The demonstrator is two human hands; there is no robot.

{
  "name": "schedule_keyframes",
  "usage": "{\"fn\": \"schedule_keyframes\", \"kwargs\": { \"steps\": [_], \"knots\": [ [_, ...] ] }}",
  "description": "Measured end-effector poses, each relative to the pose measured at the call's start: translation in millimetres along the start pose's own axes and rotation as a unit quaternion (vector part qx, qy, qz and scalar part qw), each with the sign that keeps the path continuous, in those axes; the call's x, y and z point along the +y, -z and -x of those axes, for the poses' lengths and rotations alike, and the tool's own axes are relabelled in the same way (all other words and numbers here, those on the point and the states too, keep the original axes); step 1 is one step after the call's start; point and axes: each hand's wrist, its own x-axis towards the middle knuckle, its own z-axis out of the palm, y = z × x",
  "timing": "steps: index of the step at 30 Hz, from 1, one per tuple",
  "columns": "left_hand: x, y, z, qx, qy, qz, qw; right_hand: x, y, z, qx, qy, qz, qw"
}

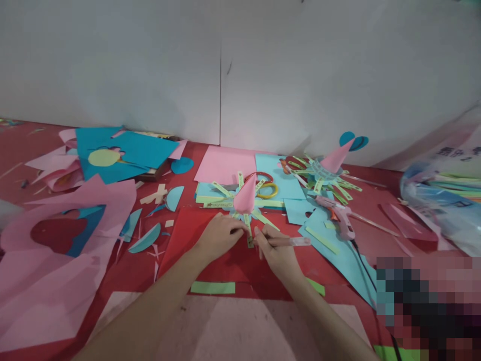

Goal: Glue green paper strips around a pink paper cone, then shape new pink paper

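A pink paper cone (245, 195) stands at the middle of a ring of patterned light-green paper strips (222, 189) that spread out like rays. My left hand (221, 234) is closed, its fingertips at the edge of the near green strip (248, 231). Between the fingers of my right hand (277, 250) is a pen (289, 241), its barrel pointing right and its tip hidden near that same strip. Beneath both hands lies a red sheet (210, 255). Just behind the cone are scissors (268, 190) with red and yellow handles.
To the right, a second cone piece (335, 158) carries blue discs on its tip. A pink glue gun (341, 220) lies nearby with its cord trailing forward. Pink cut sheets (108, 281) and blue paper (146, 150) cover the left. A plastic bag (447, 195) sits at far right.
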Motion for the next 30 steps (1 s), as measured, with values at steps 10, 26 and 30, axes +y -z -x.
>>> {"fn": "schedule_keyframes", "kwargs": {
  "steps": [10,26,30],
  "knots": [
    [3,2.4,0,-0.007,0.012,0.001,1.000,0,0,-1,0.029,0.015,0.029,0.999],
    [1,1.7,0,-0.005,0.016,-0.003,1.000,6,-1,0,0.003,-0.009,-0.044,0.999],
    [1,0.9,0,-0.002,0.010,0.000,1.000,10,-1,-1,-0.002,-0.010,-0.067,0.998]
  ]
}}
